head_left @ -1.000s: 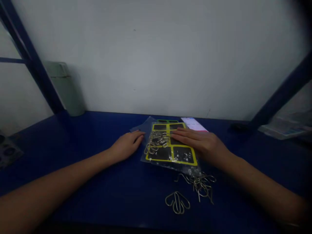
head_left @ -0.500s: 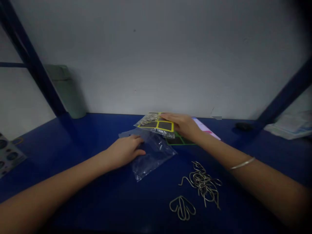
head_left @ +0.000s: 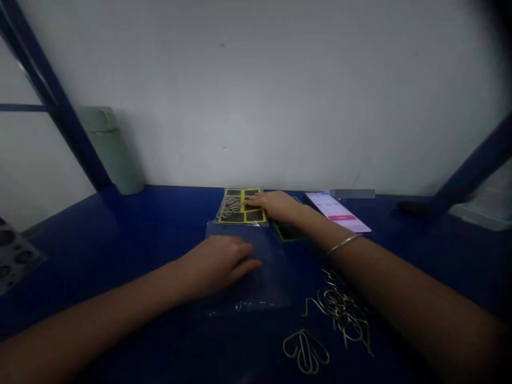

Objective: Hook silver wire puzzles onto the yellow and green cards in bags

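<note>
Plastic bag [head_left: 272,277] under left hand [head_left: 216,266]

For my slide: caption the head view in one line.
Left hand rests on a clear plastic bag; right hand touches a yellow-gridded black card.

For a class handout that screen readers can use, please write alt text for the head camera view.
Two bare hands work at a blue bench: the right hand touches a yellow-and-black card carrying wire puzzles, and the left hand rests on a clear plastic bag. Loose bent-wire puzzles lie nearby, and a phone lies beyond them.
</note>
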The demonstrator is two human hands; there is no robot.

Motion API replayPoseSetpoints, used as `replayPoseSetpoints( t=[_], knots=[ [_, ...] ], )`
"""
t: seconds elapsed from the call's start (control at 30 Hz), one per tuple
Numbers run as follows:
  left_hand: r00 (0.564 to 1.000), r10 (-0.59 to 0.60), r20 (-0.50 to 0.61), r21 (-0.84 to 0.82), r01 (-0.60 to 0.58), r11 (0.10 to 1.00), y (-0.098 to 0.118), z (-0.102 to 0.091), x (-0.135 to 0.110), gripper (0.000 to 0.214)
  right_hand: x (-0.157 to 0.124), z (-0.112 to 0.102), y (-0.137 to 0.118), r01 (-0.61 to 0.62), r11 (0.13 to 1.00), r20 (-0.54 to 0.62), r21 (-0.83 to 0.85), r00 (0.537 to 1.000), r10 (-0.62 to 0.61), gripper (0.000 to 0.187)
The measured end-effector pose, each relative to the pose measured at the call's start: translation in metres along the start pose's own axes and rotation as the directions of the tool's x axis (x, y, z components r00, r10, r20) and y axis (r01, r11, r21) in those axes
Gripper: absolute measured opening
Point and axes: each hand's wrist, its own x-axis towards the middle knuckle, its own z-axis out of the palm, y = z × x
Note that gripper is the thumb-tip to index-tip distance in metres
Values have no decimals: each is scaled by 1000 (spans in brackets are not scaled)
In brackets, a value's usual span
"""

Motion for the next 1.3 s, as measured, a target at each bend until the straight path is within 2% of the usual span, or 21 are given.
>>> replayPoseSetpoints(
  t=[0.17,0.3,0.4,0.53,0.63,0.73,0.83,0.9,1.0,1.3],
  knots=[
    [995,67,-69,84,-61,995,0,6,1,26,-22,-19,-4,-23,999,10,26,1000,23,55],
    [988,130,-87,26,-128,991,-4,15,1,35,-63,-46,-14,-35,998,7,48,999,35,45],
    [989,146,-16,-6,-146,989,-6,18,1,51,-96,-57,-23,-16,986,11,165,1000,15,38],
    [981,153,118,10,-155,988,-5,15,0,85,-123,-56,-33,-26,954,-25,299,999,35,32],
    [978,174,112,24,-178,984,-3,13,1,77,-129,-53,-38,-41,934,-58,355,996,66,30],
    [979,198,47,41,-200,979,0,14,3,48,-130,-52,-39,-62,936,-67,347,994,90,29],
    [976,219,-12,55,-218,974,2,15,5,32,-134,-50,-37,-151,944,-27,294,986,166,42],
    [975,221,-35,54,-219,974,4,15,6,29,-137,-49,-36,-235,928,20,288,971,239,53],
    [978,203,-54,35,-201,979,6,13,5,29,-141,-46,-36,-307,904,77,298,951,298,58],
    [996,53,-65,-88,-59,994,12,16,4,49,-139,-51,-44,-243,950,77,197,970,232,45]
  ],
)
